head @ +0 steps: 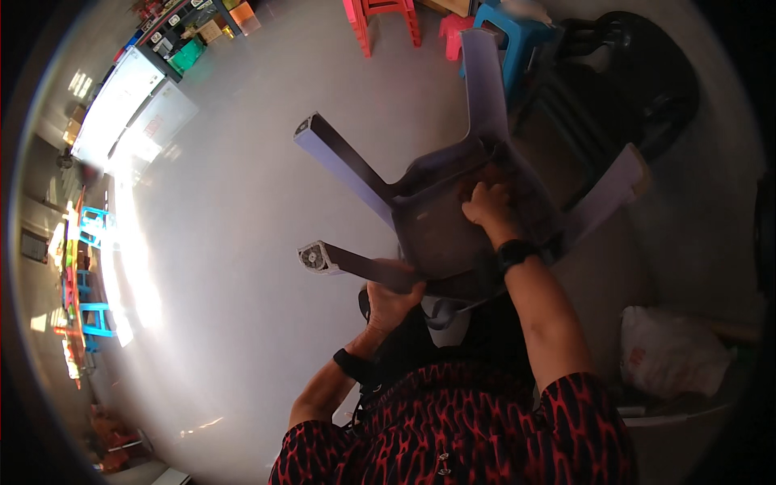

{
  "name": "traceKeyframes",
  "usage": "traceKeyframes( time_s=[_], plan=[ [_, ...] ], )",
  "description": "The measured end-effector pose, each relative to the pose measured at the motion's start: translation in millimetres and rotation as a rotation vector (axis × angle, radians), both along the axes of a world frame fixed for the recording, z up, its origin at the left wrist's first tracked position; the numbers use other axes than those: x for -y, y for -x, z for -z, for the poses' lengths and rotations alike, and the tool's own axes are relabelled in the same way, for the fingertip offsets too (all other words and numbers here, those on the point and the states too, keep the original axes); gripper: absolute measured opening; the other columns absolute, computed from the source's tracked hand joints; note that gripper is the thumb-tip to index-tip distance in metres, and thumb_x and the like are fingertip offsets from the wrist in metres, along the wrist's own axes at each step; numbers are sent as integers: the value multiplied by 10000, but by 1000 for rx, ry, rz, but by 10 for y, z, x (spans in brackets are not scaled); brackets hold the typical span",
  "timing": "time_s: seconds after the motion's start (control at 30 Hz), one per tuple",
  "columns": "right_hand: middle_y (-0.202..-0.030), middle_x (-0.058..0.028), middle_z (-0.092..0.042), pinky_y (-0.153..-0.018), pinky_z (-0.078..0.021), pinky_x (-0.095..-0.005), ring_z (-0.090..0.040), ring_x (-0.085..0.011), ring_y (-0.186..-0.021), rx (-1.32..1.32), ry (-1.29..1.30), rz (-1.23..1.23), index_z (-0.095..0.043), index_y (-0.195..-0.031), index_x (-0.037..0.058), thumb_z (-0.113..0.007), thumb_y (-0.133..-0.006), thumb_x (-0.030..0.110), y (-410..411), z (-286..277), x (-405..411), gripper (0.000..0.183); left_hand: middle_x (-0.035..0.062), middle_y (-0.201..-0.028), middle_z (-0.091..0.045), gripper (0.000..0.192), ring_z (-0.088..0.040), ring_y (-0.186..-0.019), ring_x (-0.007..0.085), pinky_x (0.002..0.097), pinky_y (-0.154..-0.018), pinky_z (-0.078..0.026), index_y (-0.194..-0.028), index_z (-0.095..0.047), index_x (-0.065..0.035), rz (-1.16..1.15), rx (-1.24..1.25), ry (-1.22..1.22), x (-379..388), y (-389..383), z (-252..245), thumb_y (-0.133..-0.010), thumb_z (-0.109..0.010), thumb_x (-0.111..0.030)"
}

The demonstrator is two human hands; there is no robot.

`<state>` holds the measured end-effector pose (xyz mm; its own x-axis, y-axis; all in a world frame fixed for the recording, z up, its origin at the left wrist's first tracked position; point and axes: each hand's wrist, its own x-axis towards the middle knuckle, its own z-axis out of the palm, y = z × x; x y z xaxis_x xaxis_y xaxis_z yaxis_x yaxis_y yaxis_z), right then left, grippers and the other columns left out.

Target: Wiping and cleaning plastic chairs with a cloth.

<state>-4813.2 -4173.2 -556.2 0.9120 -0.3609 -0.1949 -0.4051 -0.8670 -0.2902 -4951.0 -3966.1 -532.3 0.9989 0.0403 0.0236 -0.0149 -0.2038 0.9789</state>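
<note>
A purple-grey plastic chair [436, 236] is tipped over in front of me, its underside facing up and its legs sticking out. My left hand [391, 297] grips the near left leg close to the seat. On the underside of the seat lies my right hand [490, 209], its fingers curled over a reddish-brown thing [485, 179] that looks like a cloth or pad; its kind is not clear. Pale worn ends show on the two left legs. The chair's back is mostly hidden below the seat.
Dark plastic chairs [642, 79] stand at the upper right, beside a blue stool [512, 36]. Red stools [388, 15] are at the top. A white sack [673, 354] lies at the lower right. A white refrigerator [121, 103] and blue stools [96, 318] are at the left.
</note>
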Motion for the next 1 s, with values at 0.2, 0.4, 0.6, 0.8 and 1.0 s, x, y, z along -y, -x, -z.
traceKeyframes(
  time_s=[0.2,0.4,0.6,0.8,1.0],
  plan=[
    [-1156,-230,-485,-919,-364,-427,-435,-358,-1101,-263,128,-707,-586,-1029,-24,-568,-715,168,-11,157,-504,369,70,-867,-542,333,-556,-810,181,304,-731,-460,-847,-560,-35,27,54,14,40,38,145,-576,-736,-117],
    [-1067,-109,-539,-816,-443,-400,-473,-323,-1023,-85,41,-1002,-621,-942,62,-610,-693,93,251,244,-738,251,75,-915,-511,448,-531,-847,183,310,-755,-451,-935,-479,-40,27,99,-10,-6,153,258,-581,-748,-99],
    [-981,-92,-575,-749,-479,-394,-521,-326,-963,239,346,-710,-639,-848,90,-624,-694,117,-122,180,-218,157,75,-928,-517,548,-530,-857,165,303,-779,-444,-1024,-360,-37,92,150,-69,15,225,295,-621,-729,-79],
    [-735,-90,-636,-658,-491,-406,-628,-280,-748,-79,415,-742,-640,-798,79,-619,-679,133,111,-110,-99,132,65,-905,-522,493,-531,-853,158,294,-773,-445,-988,-406,-42,94,136,-45,-61,203,240,-619,-732,-75],
    [-777,-144,-639,-646,-462,-401,-622,-316,-798,-338,-181,-781,-566,-800,68,-620,-704,169,607,-182,-566,149,56,-903,-537,426,-547,-831,142,282,-735,-468,-955,-466,-47,69,89,20,-20,184,170,-622,-730,-70]
  ],
)
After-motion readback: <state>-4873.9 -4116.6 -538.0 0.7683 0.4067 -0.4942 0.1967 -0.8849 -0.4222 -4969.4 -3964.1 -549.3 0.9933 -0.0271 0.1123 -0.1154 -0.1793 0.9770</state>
